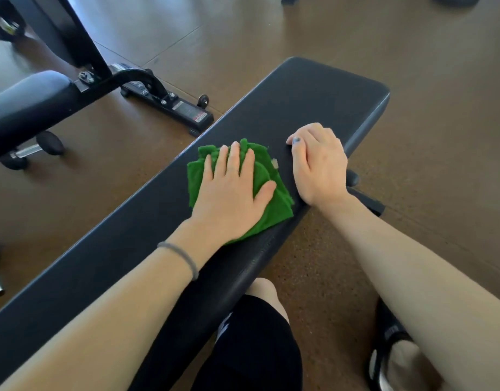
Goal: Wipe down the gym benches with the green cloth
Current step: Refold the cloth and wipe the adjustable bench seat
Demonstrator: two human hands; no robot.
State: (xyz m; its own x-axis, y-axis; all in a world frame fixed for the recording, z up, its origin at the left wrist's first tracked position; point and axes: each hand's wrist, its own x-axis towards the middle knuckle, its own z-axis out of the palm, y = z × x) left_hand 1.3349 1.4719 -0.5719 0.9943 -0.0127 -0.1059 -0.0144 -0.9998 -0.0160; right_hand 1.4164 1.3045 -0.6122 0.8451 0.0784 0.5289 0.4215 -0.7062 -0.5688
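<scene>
Cloth [271, 204], green and bunched in loose folds, lying on the black pad of the flat bench [322, 88], about midway along its length and nearer the right long edge than the left. Pinned there under the left hand [232, 187], palm down, fingers straight and slightly spread, thumb out to the side: nothing gripped, just pressing flat. Probably held this way to spread pressure over the folds and drag the whole wad across the vinyl rather than a single corner.

Right hand [316, 165] just beside the cloth, set on the pad at the right long edge, fingers bent down onto the surface, thumb tip touching the pad. Holding nothing, as far as can be seen; likely a brace, steadying the body and the bench against the push of the wiping stroke.

Far end of the pad beyond both hands not yet covered by the cloth; near end running off toward the lower left corner of the view. Second padded bench [25, 103] standing well apart to the left, on the brown floor [412, 52], presumably next in line.
</scene>
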